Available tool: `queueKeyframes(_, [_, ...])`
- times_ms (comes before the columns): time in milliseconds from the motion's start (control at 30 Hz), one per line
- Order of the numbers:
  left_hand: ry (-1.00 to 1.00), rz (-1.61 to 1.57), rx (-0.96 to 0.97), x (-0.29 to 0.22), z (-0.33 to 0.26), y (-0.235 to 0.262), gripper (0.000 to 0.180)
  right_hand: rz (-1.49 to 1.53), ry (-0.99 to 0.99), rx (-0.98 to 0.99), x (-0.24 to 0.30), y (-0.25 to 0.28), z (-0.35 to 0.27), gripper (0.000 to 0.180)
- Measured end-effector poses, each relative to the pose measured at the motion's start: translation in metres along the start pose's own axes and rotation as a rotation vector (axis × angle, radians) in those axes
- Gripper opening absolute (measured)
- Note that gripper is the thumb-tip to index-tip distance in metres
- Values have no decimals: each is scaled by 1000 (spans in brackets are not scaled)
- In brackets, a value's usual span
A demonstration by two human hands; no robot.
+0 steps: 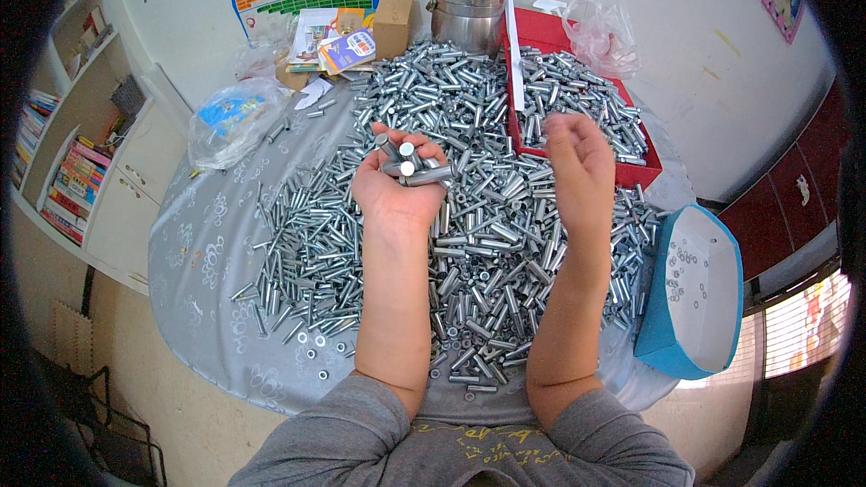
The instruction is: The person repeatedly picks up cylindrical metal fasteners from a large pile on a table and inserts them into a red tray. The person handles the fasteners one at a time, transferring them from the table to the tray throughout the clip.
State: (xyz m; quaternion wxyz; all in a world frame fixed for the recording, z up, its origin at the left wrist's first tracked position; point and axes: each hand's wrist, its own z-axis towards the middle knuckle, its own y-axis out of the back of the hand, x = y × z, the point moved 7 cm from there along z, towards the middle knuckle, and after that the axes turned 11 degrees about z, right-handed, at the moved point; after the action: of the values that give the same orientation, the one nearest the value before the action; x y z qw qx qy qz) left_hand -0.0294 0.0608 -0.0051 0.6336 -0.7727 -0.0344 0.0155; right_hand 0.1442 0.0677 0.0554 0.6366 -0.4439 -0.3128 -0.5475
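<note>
Holding a small bundle of short metal sleeves (410, 162), the left hand (397, 185) is curling its fingers around them above the middle of the big heap of sleeves (469, 234) that is covering the table (212, 243). The right hand (582, 171) is hovering just to the right of that bundle with its back turned to the camera; its fingers are bending loosely, and I cannot tell whether anything is lying in the palm.

Behind the right hand, a red tray (541, 32) is sitting at the far side of the heap, already holding a fair layer of sleeves, so some of the sorting appears to be finished. By far the greater share is still lying loose across the grey patterned cloth, so judging from this the work is looking less than half done. A few small washers (316, 347) are lying scattered at the near left edge of the heap.

To the right of the heap, at the table's edge, a blue-and-white box (695, 293) is standing nearly bare, with only a sprinkle of small rings inside. Beyond the heap, a steel pot (465, 9) is standing beside a cardboard box (393, 22), and a clear plastic bag (230, 117) is resting to the far left.
</note>
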Motion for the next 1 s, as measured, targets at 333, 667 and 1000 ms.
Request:
queueKeyframes(333, [-3,17,-7,0,-2,-3,38,-49,173,-111,11,-6,-3,19])
queueKeyframes(667, [11,-9,1,1,-1,-1,33,-114,87,-27,5,-5,-1,15])
queueKeyframes(1000, [13,-4,6,1,0,-1,32,7,64,-96,6,-1,-2,17])
